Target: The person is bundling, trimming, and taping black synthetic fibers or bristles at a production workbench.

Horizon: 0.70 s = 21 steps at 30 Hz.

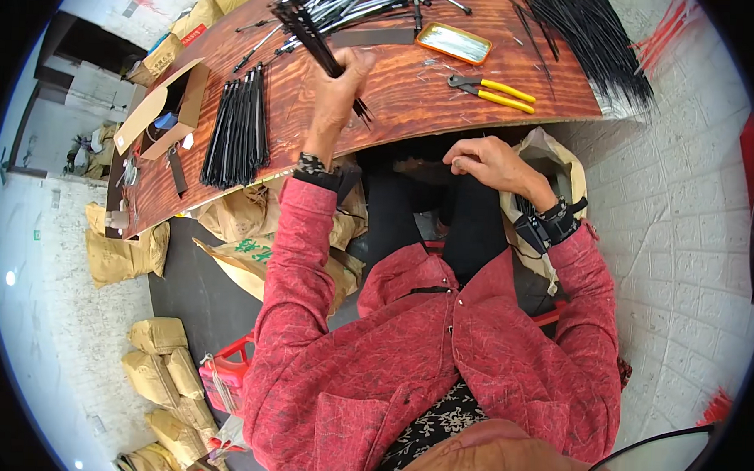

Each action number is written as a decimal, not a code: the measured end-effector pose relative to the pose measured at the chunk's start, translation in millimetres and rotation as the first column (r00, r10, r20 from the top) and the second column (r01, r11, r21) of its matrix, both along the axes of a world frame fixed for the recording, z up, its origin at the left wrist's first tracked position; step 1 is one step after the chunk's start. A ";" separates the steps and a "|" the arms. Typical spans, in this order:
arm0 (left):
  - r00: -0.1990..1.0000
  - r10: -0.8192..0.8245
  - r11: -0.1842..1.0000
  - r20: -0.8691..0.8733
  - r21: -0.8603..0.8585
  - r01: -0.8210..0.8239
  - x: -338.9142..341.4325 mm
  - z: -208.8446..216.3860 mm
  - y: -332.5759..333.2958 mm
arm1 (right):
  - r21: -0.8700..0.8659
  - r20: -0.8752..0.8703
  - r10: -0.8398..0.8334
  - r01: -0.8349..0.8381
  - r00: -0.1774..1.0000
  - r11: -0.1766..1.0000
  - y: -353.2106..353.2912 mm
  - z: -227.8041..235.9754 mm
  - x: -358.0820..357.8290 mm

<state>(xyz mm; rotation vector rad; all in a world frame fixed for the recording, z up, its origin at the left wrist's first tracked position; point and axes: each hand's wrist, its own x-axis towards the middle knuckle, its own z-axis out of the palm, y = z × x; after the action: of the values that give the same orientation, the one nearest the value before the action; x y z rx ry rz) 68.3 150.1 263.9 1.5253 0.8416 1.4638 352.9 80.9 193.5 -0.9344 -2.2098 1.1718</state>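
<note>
Raised over the table's front edge, my left hand (340, 89) is closed around a bundle of thin black rods (307, 35). The rods slant up and to the left, and their lower ends show below my fist. My right hand (494, 166) is over my right thigh, just off the table edge, with its fingers curled in toward the thumb. Whether anything small is between those fingertips I cannot make out. Yellow-handled cutting pliers (505, 94) lie on the table beyond it. An orange-rimmed tin (453, 43) with small thin silvery pieces sits behind the pliers.
The wooden table (390, 95) carries a stack of black rods (238, 131), a pile of black-and-silver rods (352, 10), long black rods (591, 44) at right and an opened cardboard box (169, 112). An open sack (554, 159) stands by my right knee. Brown packages (156, 373) line the left floor.
</note>
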 end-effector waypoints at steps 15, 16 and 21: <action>0.628 -0.396 0.766 0.670 -0.136 0.629 -22.8 -26.2 -72.6 | -0.177 -0.288 -0.166 0.118 0.943 0.977 -54.4 6.0 -64.5; 0.611 -0.383 0.760 0.693 -0.139 0.635 -22.0 -37.8 -74.3 | -0.209 -0.336 -0.197 0.131 0.921 0.969 -55.4 -1.8 -72.3; 0.511 -0.355 0.701 0.782 -0.139 0.699 -19.6 -83.8 -82.3 | -0.246 -0.351 -0.154 0.067 0.923 0.967 -72.4 -42.6 -107.7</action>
<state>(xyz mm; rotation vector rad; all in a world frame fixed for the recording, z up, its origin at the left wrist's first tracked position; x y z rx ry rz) 48.7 67.8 180.1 0.6408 0.1331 1.1042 245.2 8.6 150.9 -0.8346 -1.7280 1.4391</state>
